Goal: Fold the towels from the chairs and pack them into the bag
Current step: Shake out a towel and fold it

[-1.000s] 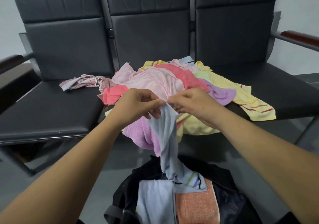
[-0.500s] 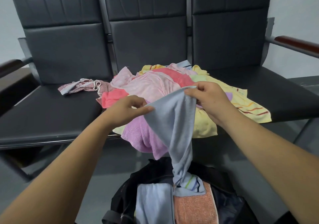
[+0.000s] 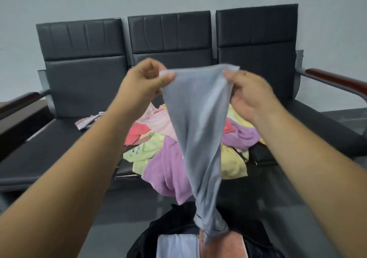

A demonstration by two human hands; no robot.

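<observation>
Left hand (image 3: pixel 145 80) pinches one top corner of the grey-blue towel (image 3: pixel 198 122) just left of centre, right hand (image 3: pixel 250 96) pinches the other corner, so it hangs spread between them, its twisted tail reaching the open black bag (image 3: pixel 174 218) at the bottom edge. Behind it, mid-frame, pink, purple and yellow towels (image 3: pixel 164 168) sit heaped on the dark chairs (image 3: pixel 85 82).
</observation>
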